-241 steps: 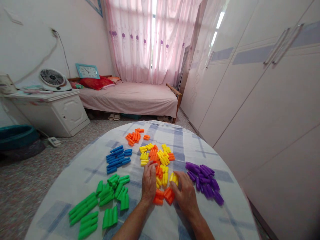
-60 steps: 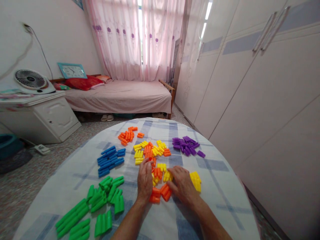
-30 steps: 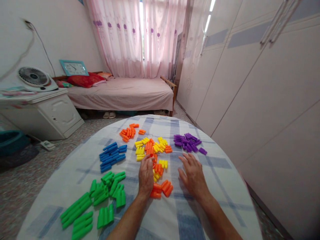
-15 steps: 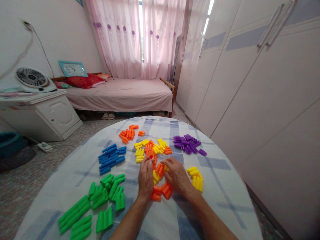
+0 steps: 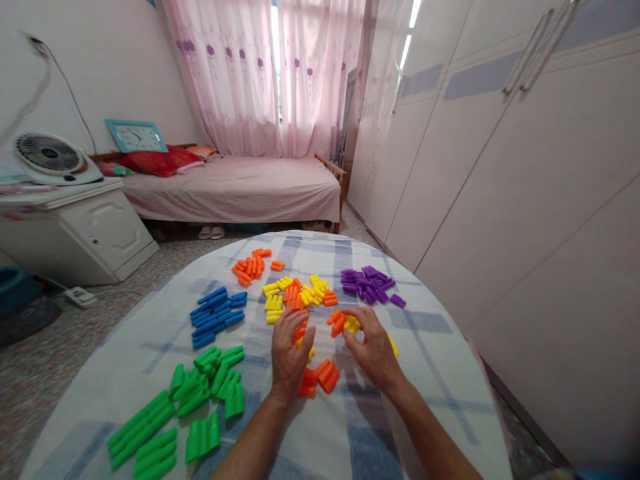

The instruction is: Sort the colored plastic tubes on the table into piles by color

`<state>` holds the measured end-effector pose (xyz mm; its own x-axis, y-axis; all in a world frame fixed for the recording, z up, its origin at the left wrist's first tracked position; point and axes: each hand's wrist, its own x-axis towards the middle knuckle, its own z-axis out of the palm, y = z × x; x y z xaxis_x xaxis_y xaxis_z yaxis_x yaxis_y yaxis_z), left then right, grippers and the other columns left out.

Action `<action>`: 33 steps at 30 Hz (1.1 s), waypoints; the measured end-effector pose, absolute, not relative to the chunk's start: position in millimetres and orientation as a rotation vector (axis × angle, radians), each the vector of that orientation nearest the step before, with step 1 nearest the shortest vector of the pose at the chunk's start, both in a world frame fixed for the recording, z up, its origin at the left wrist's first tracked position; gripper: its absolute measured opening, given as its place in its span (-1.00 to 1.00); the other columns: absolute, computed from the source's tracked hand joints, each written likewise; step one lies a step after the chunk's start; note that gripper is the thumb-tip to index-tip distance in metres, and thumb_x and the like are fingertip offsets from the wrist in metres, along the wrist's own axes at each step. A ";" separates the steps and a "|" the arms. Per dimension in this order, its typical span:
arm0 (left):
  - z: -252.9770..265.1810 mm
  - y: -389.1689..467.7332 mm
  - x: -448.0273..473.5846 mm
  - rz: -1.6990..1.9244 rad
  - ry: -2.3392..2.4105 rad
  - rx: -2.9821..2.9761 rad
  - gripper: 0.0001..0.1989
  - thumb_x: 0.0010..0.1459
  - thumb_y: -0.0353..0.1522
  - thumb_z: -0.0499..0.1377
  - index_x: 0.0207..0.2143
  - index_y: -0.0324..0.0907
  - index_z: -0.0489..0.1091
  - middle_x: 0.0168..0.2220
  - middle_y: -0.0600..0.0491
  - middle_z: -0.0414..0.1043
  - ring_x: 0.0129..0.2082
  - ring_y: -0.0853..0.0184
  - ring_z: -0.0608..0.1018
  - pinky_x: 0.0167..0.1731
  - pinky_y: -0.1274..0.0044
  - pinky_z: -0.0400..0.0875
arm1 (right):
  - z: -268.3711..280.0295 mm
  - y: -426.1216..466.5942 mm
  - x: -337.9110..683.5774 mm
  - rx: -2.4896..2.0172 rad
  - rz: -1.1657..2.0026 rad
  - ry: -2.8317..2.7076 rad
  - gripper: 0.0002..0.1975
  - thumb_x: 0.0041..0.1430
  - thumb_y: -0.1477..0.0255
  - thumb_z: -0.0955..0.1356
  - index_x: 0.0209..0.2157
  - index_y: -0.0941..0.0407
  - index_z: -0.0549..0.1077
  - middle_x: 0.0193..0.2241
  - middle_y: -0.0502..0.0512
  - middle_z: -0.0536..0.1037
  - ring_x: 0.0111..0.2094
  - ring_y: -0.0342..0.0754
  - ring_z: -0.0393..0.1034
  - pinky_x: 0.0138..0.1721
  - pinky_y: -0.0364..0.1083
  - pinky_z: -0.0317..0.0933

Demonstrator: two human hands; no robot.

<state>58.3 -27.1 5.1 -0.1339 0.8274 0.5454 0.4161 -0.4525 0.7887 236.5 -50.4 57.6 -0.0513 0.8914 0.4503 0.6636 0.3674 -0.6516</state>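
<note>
My right hand (image 5: 373, 350) pinches a small cluster of ribbed plastic building pieces: orange ones (image 5: 337, 323) at its left end, yellow ones (image 5: 352, 325) between thumb and fingers. My left hand (image 5: 290, 353) has its fingers curved and its thumb apart, over orange and yellow pieces (image 5: 300, 330) that it partly hides; whether it touches them is unclear. Loose orange pieces (image 5: 327, 375) lie on the table just below, between the two hands. Beyond the left fingertips stretches a group of joined-looking yellow and orange pieces (image 5: 293, 293).
Blue pieces (image 5: 217, 317) and green pieces (image 5: 193, 387) are heaped at the left of the round cloth-covered table (image 5: 425, 427). Purple pieces (image 5: 367, 283) lie at the back right, more orange ones (image 5: 249, 269) at the back left. Yellow pieces (image 5: 393, 346) show behind my right hand.
My right hand has moved up and right, carrying the orange and yellow pieces away from the group. My left thumb has spread away from its fingers. The view has shifted slightly.
</note>
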 end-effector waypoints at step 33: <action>-4.9 -12.9 53.1 1.801 1.476 0.896 -0.67 0.17 -0.28 0.07 -0.01 -0.14 0.29 -0.05 -0.03 0.39 -0.06 0.28 0.47 -0.01 0.41 0.35 | 22.3 -61.7 309.9 -1.989 0.140 -1.609 -0.61 0.18 0.18 0.19 -0.09 0.08 0.43 -0.09 0.18 0.47 -0.06 0.09 0.36 -0.05 0.06 0.23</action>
<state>53.1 -12.9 -4.9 -0.5662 0.8169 0.1102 -0.0527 -0.1693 0.9842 309.9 -61.7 22.3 0.2701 0.9254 0.2659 0.8655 -0.1124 -0.4881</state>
